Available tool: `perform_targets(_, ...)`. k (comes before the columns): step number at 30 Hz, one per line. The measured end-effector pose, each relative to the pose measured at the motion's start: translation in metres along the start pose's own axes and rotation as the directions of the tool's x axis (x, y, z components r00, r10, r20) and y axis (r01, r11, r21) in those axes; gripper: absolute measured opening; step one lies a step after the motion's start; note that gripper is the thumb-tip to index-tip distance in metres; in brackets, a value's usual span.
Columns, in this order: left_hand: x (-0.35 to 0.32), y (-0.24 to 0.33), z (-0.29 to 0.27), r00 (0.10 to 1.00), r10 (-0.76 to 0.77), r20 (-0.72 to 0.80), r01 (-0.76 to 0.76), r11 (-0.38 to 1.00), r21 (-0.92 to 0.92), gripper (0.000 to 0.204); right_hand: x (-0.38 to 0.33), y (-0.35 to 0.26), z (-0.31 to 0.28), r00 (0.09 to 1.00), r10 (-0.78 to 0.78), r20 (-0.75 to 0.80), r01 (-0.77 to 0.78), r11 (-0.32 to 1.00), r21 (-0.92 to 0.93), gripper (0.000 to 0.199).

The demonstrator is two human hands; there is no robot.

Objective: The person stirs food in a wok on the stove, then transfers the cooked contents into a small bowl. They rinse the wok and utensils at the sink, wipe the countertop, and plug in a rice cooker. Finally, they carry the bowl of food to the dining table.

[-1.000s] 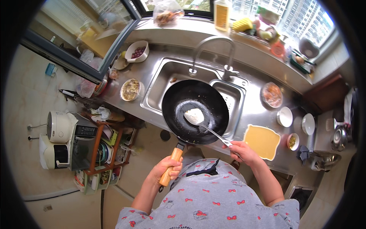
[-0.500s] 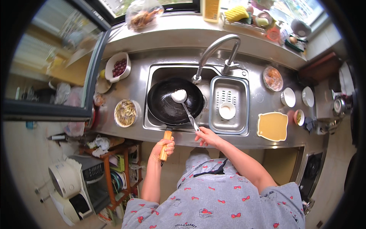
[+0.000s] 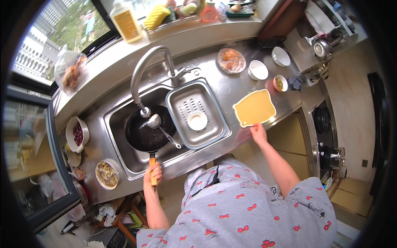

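Note:
My left hand (image 3: pixel 154 173) is wrapped around the wooden handle (image 3: pixel 152 162) of a black frying pan (image 3: pixel 140 135), which rests in the left sink basin. A metal ladle (image 3: pixel 154 121) with something white in its bowl lies in the pan, its handle reaching past the rim, held by neither hand. My right hand (image 3: pixel 259 134) is at the near edge of a tan cutting board (image 3: pixel 255 107) with a pale rim. Its fingers look closed on that edge, though the fingertips are partly hidden. The board lies flat on the steel counter, right of the sink.
The faucet (image 3: pixel 142 74) arches over the pan. A white bowl (image 3: pixel 197 120) sits in the drain basket (image 3: pixel 211 136). Bowls (image 3: pixel 258 70) and a wrapped dish (image 3: pixel 231 60) stand beyond the board. A grape container (image 3: pixel 85 131) and a covered bowl (image 3: pixel 107 174) are left, near the open window frame (image 3: pixel 62 173).
My right hand has left the ladle handle and moved right to the cutting board. The ladle now lies in the pan. My left hand keeps its hold, and the view has turned rightward.

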State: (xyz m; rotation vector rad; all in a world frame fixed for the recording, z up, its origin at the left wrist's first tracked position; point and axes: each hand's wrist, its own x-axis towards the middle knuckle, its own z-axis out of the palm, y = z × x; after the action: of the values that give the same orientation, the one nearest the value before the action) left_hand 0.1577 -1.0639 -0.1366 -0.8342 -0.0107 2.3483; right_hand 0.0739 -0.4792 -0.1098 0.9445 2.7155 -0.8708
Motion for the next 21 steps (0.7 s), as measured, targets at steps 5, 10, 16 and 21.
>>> perform_targets(5, 0.012, 0.004, 0.016, 0.984, -0.009, -0.177, 0.032, 0.991, 0.128, 0.011, 0.098, 0.069, -0.039, 0.929, 0.242, -0.279, -0.257, 0.966, -0.02, 0.065)
perform_targets(10, 0.012, -0.002, 0.069, 0.767, 0.274, -0.581, 0.302, 0.645, 0.702, 0.021, 0.123, 0.036, -0.064, 0.954, 0.197, -0.227, -0.245, 0.947, -0.208, 0.076)
perform_targets(16, 0.012, 0.002, 0.04, 0.584, 0.656, -0.478, 0.539, 0.128, 0.833, 0.024, 0.085, 0.059, -0.066, 0.959, 0.2, -0.203, -0.232, 0.961, -0.148, 0.071)
perform_targets(21, 0.027, -0.009, 0.049, 0.563, 0.783, -0.264, 0.799, -0.434, 0.415, 0.044, 0.067, 0.104, -0.055, 0.918, 0.358, -0.17, -0.334, 0.93, 0.156, 0.061)
